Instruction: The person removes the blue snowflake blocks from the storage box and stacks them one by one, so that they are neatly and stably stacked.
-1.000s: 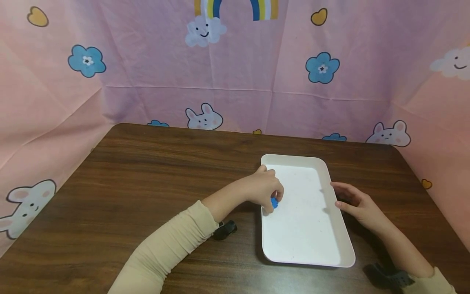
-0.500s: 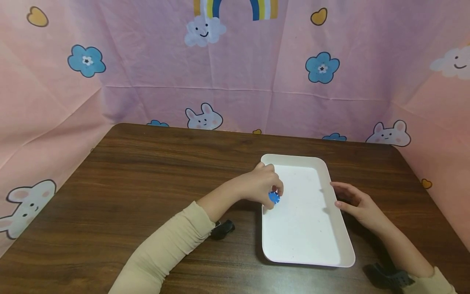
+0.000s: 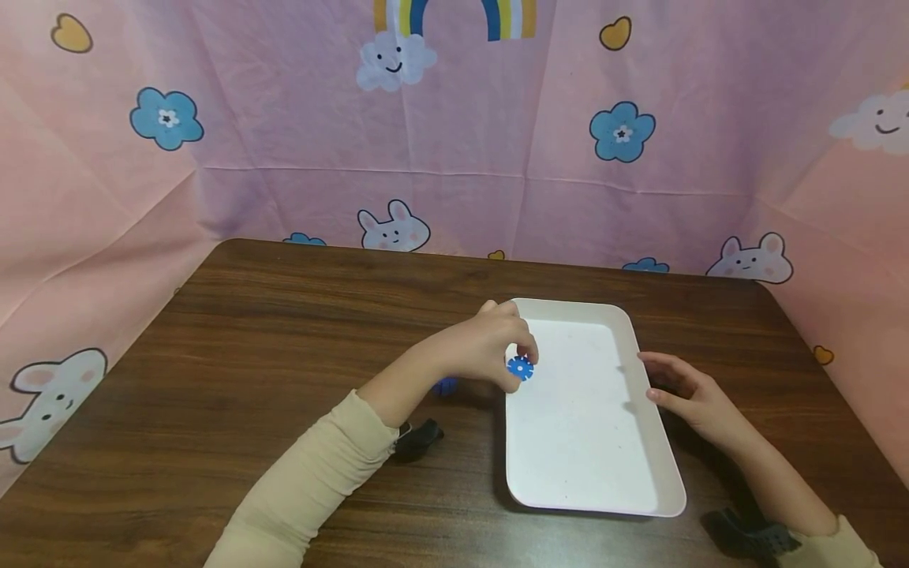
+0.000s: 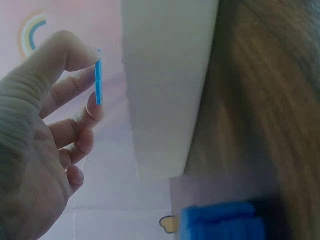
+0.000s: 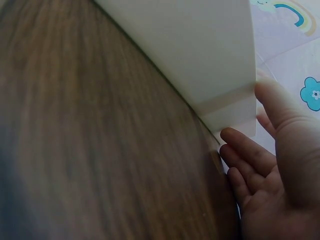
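Note:
In the head view my left hand (image 3: 483,343) pinches a flat blue notched disc (image 3: 520,368) between thumb and fingers, over the left side of a white tray (image 3: 596,481). Edge-on, the blue disc (image 4: 98,76) appears thin in the left wrist view, its other fingers loosely bent. My right hand (image 3: 692,398) rests against the tray's right side. Close up in the right wrist view, its relaxed fingertips (image 5: 235,137) touch the tray's outer wall (image 5: 200,55) and the thumb is at the rim.
Partly hidden under my left forearm, blue pieces (image 3: 445,386) lie on the brown wooden table (image 3: 319,331) left of the tray. Up close they look like several ridged blue pieces (image 4: 222,222) side by side. A pink patterned cloth (image 3: 476,126) hangs behind the table.
My left hand has lifted the blue disc from low in the tray and moved left to the tray's left rim. Blue pieces now show beneath the forearm. My right hand has stayed put.

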The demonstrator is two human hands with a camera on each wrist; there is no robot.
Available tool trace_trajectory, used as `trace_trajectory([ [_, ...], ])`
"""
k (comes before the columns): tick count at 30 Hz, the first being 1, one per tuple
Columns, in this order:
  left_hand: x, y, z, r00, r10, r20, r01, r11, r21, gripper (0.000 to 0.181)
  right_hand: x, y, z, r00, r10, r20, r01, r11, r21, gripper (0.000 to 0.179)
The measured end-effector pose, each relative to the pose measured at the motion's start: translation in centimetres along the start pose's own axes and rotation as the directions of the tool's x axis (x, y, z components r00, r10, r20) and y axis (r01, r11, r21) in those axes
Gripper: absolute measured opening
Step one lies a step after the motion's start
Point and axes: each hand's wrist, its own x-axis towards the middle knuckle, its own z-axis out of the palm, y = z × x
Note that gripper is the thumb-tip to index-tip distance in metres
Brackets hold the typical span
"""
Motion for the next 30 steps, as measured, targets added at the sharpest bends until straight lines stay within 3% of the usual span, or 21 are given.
trace_trajectory([
  [9,-1.9,-0.9,-1.0,0.998,-0.013,-0.061,0.01,0.999,-0.045,0.022,0.0,0.0,0.0,1.0,0.012,-0.001,-0.012,1.0,-0.019,0.047],
  [18,-4.1,-1.6,-2.0,0.997,-0.032,-0.069,0.027,0.996,-0.085,0.025,0.0,0.0,0.0,1.0,0.007,0.0,-0.007,1.0,-0.002,0.048],
  [30,-6.2,-2.7,-1.8,0.996,-0.074,-0.047,0.07,0.994,-0.082,0.024,0.0,0.2,-0.1,0.999,-0.032,0.003,0.032,0.999,0.004,0.048],
])
